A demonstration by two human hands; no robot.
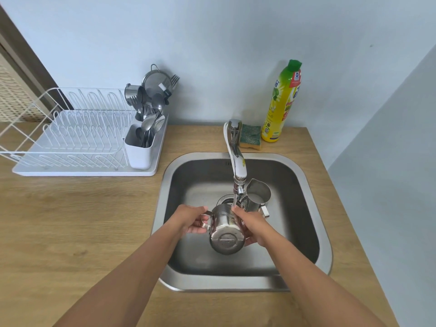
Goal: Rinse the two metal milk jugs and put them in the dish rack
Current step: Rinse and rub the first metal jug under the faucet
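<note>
A metal milk jug [224, 230] is tipped over the steel sink [306, 185], its base towards me and its mouth under the tap's [238, 166] thin stream. My left hand [191, 219] grips its handle. My right hand [250, 226] holds its right side. A second metal jug [257, 195] stands upright in the sink just right of the tap spout, with milky liquid inside. The white wire dish rack [70, 135] sits on the counter at the left, its plate slots bare.
A white cutlery holder [141, 147] full of spoons and forks stands at the rack's right end, with a strainer behind it. A green-yellow sponge [251, 136] and a yellow dish soap bottle [279, 102] stand behind the sink. Wooden counter [82, 220] lies between rack and sink.
</note>
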